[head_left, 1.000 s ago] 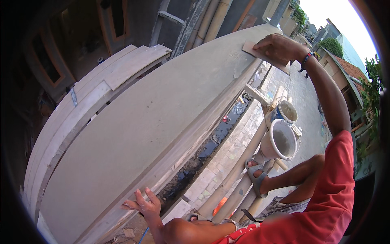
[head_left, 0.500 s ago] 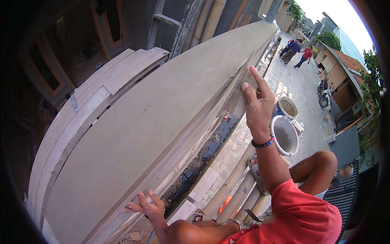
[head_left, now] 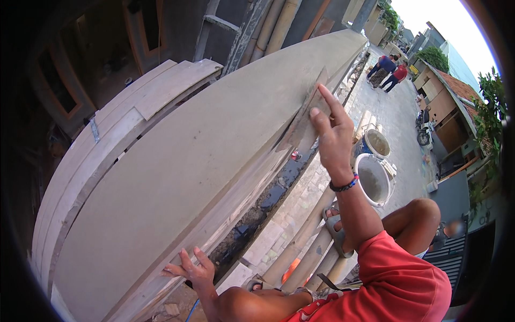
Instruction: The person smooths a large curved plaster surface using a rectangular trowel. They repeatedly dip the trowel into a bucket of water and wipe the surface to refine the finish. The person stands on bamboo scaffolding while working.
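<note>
A broad, curved grey slab of smooth wet-looking mortar (head_left: 177,182) stretches from the lower left to the upper middle. My right hand (head_left: 337,142), wearing a beaded bracelet, grips a flat wooden float (head_left: 301,118) between thumb and fingers. The float lies tilted along the slab's right edge, touching the mortar there; its underside is hidden. Lower down, my left hand (head_left: 199,272) has its fingers spread, with the fingertips at the wooden board (head_left: 177,252) that borders the slab's near edge.
Pale curved planks (head_left: 134,115) run along the slab's left side. Below its right edge lies a wet ditch (head_left: 268,198). Bamboo poles (head_left: 300,249) lie beneath my feet. A white bucket (head_left: 373,180) and a blue bucket (head_left: 377,144) stand on the paving. Several people (head_left: 387,71) are farther off.
My right hand has shifted a little left with the float, which now lies more over the mortar's edge. My left hand stays at the board. The distant people have bent lower.
</note>
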### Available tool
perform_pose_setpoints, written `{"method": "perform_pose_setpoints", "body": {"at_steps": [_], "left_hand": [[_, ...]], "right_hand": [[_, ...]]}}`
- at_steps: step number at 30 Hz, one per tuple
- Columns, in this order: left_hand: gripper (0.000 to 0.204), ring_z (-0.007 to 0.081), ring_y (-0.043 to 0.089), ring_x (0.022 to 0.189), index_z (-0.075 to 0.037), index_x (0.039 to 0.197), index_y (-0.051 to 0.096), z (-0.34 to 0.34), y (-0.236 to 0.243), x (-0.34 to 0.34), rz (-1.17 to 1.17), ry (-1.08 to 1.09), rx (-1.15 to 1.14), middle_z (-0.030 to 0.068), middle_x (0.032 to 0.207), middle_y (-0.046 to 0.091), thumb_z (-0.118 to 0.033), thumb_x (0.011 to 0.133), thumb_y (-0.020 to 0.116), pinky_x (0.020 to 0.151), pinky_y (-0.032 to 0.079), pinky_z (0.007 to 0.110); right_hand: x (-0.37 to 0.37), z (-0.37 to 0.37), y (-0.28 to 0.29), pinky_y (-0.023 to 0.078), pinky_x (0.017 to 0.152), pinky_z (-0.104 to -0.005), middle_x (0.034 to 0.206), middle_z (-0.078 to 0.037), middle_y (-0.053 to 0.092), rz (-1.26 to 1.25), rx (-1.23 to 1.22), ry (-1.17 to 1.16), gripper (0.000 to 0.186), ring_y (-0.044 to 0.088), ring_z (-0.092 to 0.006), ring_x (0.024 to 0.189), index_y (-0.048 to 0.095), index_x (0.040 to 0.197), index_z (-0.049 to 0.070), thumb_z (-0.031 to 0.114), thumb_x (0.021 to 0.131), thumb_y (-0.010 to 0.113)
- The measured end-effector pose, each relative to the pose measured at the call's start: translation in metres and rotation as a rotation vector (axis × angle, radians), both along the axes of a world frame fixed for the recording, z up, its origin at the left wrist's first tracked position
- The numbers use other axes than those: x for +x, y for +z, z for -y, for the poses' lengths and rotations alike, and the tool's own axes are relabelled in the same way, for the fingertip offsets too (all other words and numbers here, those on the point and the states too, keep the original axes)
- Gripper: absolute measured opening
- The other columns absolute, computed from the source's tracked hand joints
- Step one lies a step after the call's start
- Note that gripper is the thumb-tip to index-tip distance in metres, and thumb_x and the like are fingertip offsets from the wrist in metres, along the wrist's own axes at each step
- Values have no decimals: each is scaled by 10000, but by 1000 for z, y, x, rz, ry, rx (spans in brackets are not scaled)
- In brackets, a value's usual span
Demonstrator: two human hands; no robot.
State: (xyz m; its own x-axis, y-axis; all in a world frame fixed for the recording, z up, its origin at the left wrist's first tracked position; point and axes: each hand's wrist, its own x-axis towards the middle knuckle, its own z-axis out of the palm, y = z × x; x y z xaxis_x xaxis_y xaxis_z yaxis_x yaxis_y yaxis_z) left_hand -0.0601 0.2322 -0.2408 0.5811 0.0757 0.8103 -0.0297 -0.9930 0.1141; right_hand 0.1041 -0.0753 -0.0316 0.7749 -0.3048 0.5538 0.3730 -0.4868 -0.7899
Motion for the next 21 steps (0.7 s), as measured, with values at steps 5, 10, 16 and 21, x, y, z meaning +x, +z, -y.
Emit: {"method": "perform_pose_setpoints", "body": {"at_steps": [5, 10, 16, 21], "left_hand": [[462, 535, -117, 1413, -71, 1272, 439, -5, -7, -1, 9, 16, -14, 267, 1569, -42, -144, 873, 658, 1067, -23, 717], [462, 531, -130, 1412, -72, 1264, 439, -3, -7, -2, -14, 10, 12, 259, 1571, -60, -132, 867, 666, 1075, -34, 702], [493, 472, -137, 1435, -81, 1361, 472, -4, -11, 4, 75, -11, -39, 191, 1595, 2, -185, 902, 618, 1073, -37, 706], [497, 485, -137, 1430, -86, 1369, 463, -2, -7, 3, 48, -3, -26, 193, 1593, 16, -194, 908, 611, 1072, -33, 709]], "right_hand": [[-62, -3, -40, 457, 912, -345, 1105, -178, 638, -293, -366, 306, 484, 597, -221, 1022, 539, 1318, 6, 41, 843, 622], [-46, 56, 63, 491, 819, -301, 1050, -106, 655, -219, -215, 133, 535, 616, -148, 933, 480, 1374, 37, 217, 906, 665], [3, 77, 121, 491, 834, -371, 989, -201, 683, -167, -980, 100, 317, 666, -273, 897, 632, 1172, 7, 217, 943, 566], [18, 68, 118, 484, 836, -435, 973, -234, 672, -193, -1089, 158, 290, 653, -366, 910, 633, 1153, -2, 174, 940, 543]]}}
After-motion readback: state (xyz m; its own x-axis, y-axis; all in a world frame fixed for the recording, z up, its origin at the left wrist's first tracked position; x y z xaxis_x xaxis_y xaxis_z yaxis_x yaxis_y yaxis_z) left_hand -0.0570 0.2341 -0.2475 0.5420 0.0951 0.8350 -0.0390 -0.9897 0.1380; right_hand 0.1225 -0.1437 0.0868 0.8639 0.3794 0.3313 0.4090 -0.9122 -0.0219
